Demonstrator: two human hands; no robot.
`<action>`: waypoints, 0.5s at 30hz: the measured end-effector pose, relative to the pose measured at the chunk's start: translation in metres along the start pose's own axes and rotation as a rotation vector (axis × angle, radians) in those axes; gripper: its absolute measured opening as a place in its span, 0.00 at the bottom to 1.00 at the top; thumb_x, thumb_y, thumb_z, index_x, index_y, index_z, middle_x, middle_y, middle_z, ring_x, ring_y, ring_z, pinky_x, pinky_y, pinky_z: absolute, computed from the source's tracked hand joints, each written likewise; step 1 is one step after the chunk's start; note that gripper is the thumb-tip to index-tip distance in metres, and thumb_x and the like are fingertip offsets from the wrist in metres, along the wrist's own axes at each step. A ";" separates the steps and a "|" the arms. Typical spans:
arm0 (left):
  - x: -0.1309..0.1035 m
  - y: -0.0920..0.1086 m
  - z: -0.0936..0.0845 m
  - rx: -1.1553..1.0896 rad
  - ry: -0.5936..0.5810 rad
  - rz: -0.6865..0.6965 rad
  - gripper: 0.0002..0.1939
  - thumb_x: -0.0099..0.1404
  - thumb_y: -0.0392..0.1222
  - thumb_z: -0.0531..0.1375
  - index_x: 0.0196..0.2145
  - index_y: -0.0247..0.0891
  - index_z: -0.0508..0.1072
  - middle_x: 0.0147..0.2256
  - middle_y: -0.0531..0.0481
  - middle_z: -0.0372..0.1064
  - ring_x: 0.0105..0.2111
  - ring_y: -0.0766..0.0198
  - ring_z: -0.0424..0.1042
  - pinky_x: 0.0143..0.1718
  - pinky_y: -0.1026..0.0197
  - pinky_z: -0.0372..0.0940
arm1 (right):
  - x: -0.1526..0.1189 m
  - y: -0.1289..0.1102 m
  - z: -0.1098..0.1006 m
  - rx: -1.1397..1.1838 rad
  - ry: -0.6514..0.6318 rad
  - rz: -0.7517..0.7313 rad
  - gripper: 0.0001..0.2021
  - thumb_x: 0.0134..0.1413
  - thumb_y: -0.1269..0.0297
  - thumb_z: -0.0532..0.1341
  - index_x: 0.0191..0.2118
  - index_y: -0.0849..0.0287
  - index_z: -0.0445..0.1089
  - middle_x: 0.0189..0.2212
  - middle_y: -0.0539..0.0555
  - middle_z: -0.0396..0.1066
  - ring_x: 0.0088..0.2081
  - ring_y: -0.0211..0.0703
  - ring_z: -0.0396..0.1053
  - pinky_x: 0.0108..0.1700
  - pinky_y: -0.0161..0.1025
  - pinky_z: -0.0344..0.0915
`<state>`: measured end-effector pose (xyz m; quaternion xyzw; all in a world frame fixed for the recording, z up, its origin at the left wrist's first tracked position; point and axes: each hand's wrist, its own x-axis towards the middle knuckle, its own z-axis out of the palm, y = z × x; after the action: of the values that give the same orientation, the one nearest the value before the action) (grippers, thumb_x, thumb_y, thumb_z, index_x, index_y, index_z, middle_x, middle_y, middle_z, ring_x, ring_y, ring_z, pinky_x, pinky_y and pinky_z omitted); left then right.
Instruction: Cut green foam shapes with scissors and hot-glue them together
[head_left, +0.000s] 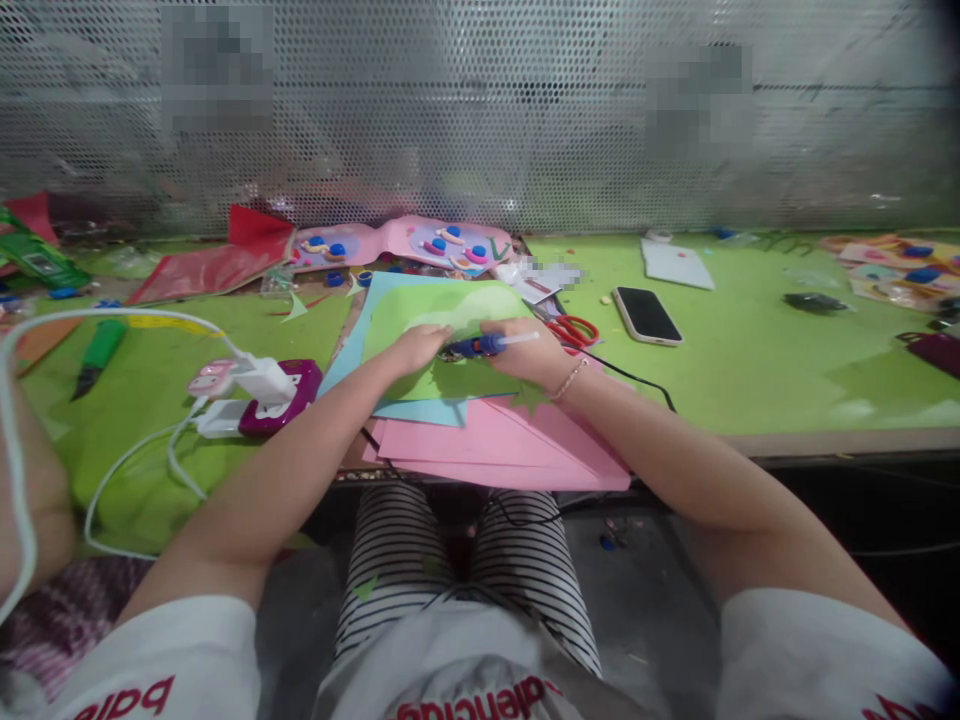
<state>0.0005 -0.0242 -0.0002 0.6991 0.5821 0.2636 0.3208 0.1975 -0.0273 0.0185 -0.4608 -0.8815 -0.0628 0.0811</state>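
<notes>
A blue glue gun [475, 346] with a pale glue stick out of its back is gripped in my right hand [529, 350], its tip pointing left. My left hand [421, 348] is beside that tip, fingers pressed together over the green paper [450, 300]; what they pinch is too small to make out. Light blue sheets [345, 345] lie under the green paper, and pink sheets [495, 440] spread toward the table's front edge. Red-handled scissors [576, 332] rest just beyond my right hand.
A purple power strip [281, 400] with white plugs and cables is at left, near a green cutter [103, 350]. A phone [649, 316] lies at right. Decorated pink pieces [450, 243] sit behind. Another person's arm [34, 490] shows far left.
</notes>
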 end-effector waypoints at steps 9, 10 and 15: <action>0.001 -0.001 -0.002 -0.042 -0.006 -0.025 0.21 0.62 0.57 0.48 0.27 0.37 0.69 0.36 0.42 0.73 0.42 0.50 0.68 0.49 0.49 0.59 | 0.001 0.003 0.003 0.064 -0.018 -0.056 0.09 0.52 0.65 0.55 0.36 0.60 0.69 0.31 0.56 0.73 0.30 0.41 0.66 0.28 0.36 0.50; 0.001 -0.001 -0.003 -0.047 -0.007 -0.031 0.21 0.62 0.57 0.48 0.28 0.37 0.70 0.37 0.41 0.73 0.43 0.49 0.68 0.50 0.49 0.58 | 0.001 0.004 0.004 0.079 -0.025 -0.074 0.09 0.53 0.65 0.54 0.36 0.60 0.69 0.31 0.56 0.73 0.30 0.40 0.66 0.28 0.36 0.50; -0.001 0.002 -0.005 -0.027 -0.019 -0.063 0.23 0.63 0.57 0.48 0.32 0.34 0.71 0.42 0.38 0.73 0.47 0.47 0.67 0.52 0.48 0.57 | 0.002 0.006 0.008 0.154 -0.050 -0.105 0.08 0.54 0.65 0.55 0.34 0.61 0.70 0.31 0.56 0.72 0.31 0.40 0.65 0.31 0.35 0.53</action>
<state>-0.0022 -0.0247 0.0041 0.6787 0.5969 0.2546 0.3440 0.2002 -0.0210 0.0116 -0.4077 -0.9085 0.0126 0.0907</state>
